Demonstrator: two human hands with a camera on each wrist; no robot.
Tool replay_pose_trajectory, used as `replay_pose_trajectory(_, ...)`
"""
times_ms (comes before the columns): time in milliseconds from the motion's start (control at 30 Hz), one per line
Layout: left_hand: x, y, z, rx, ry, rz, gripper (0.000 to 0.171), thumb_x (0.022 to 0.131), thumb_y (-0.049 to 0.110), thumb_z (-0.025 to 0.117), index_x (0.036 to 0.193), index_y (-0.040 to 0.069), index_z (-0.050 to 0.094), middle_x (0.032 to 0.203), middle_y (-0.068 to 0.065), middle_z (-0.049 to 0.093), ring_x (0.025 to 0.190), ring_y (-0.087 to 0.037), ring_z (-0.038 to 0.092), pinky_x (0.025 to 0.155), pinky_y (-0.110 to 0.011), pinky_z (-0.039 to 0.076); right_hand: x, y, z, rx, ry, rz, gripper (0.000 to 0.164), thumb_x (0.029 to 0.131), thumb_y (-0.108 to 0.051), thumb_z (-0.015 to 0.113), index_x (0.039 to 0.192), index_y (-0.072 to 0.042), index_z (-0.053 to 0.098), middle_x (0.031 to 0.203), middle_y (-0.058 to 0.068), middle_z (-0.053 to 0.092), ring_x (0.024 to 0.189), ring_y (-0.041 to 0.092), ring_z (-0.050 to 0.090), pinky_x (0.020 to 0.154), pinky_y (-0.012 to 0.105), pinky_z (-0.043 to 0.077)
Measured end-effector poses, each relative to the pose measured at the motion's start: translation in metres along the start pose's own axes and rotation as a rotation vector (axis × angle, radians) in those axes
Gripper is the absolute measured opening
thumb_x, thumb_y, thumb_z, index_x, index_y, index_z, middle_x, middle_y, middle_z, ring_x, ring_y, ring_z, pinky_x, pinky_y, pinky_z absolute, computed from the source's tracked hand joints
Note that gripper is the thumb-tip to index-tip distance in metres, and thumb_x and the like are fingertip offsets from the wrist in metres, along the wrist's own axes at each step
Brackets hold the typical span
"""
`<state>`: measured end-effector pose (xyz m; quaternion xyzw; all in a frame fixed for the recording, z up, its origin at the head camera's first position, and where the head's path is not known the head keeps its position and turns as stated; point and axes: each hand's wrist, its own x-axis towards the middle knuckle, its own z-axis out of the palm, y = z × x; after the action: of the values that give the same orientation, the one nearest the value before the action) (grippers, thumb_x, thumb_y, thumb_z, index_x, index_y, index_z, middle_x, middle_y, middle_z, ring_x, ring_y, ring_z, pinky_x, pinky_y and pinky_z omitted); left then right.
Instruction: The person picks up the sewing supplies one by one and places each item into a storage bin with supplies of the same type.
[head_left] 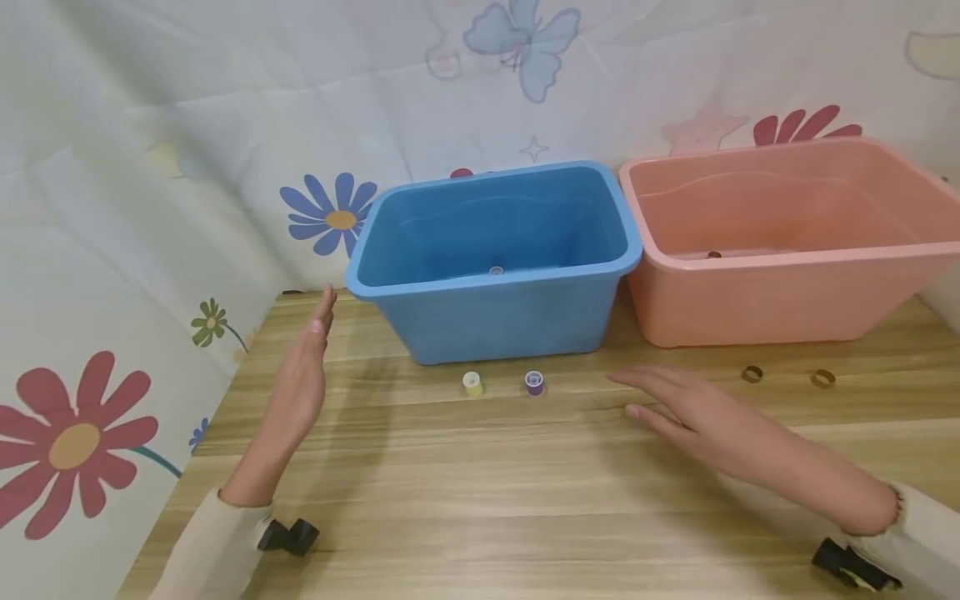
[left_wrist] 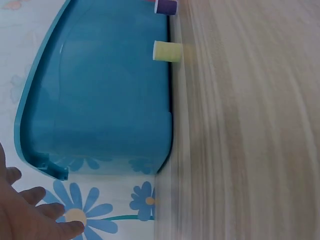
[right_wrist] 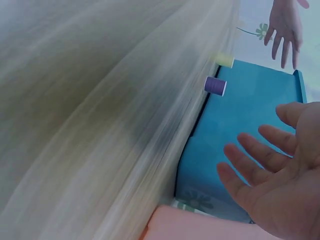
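Note:
Straight-fingered, my left hand hovers over the table to the left of the blue bin, holding nothing. My right hand is also empty, its fingers extended above the table in front of the gap between the two bins. Between the hands, a yellow thread spool and a purple thread spool stand upright before the blue bin. Two brownish rings lie beyond the right hand, by the pink bin. In the right wrist view, the purple spool shows wound thread between pale ends.
Inside the blue bin sits a small white-topped piece. A brown ring-like piece lies in the pink bin. Both bins stand side by side at the back of the wooden table, against a flower-printed cloth.

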<state>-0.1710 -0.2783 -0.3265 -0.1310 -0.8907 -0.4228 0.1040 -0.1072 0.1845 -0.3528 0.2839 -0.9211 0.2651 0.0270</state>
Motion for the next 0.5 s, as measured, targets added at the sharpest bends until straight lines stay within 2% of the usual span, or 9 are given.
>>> replay_pose_trajectory(133, 0.007, 0.003, 0.001, -0.084, 0.016, 0.002, 0.051, 0.112, 0.043, 0.016, 0.162, 0.03, 0.018, 0.168, 0.008, 0.017, 0.152, -0.026, 0.023, 0.119, -0.059, 0.024, 0.011, 0.001, 0.001, 0.072, 0.004, -0.015, 0.031, 0.104, -0.021, 0.06, 0.134, -0.014, 0.065, 0.129, 0.0, 0.069, 0.118, 0.022, 0.065, 0.094, 0.047, 0.055)
replay_pose_trajectory(233, 0.012, 0.005, 0.001, -0.146, 0.025, -0.026, 0.051, 0.111, 0.046, 0.02, 0.161, 0.034, 0.022, 0.167, 0.008, 0.021, 0.151, -0.027, 0.028, 0.118, -0.059, 0.028, 0.019, 0.001, 0.003, 0.13, 0.001, -0.01, 0.026, 0.102, -0.018, 0.063, 0.126, -0.013, 0.07, 0.119, -0.002, 0.073, 0.107, 0.016, 0.07, 0.086, 0.039, 0.059)
replay_pose_trajectory(367, 0.019, 0.007, 0.003, -0.25, 0.049, -0.071, 0.052, 0.111, 0.047, 0.03, 0.161, 0.032, 0.027, 0.166, 0.001, 0.027, 0.15, -0.031, 0.031, 0.115, -0.061, 0.031, 0.028, 0.001, 0.007, 0.196, 0.007, 0.0, 0.019, 0.098, -0.017, 0.069, 0.116, -0.014, 0.075, 0.108, -0.007, 0.075, 0.095, 0.007, 0.07, 0.079, 0.029, 0.059)
replay_pose_trajectory(500, 0.027, 0.008, 0.005, -0.322, 0.073, -0.095, 0.054, 0.109, 0.046, 0.041, 0.159, 0.031, 0.031, 0.164, -0.005, 0.033, 0.149, -0.032, 0.035, 0.113, -0.063, 0.033, 0.036, 0.0, 0.01, 0.264, 0.011, 0.04, 0.016, 0.095, -0.017, 0.073, 0.11, -0.014, 0.077, 0.101, -0.009, 0.076, 0.09, 0.005, 0.07, 0.078, 0.025, 0.058)
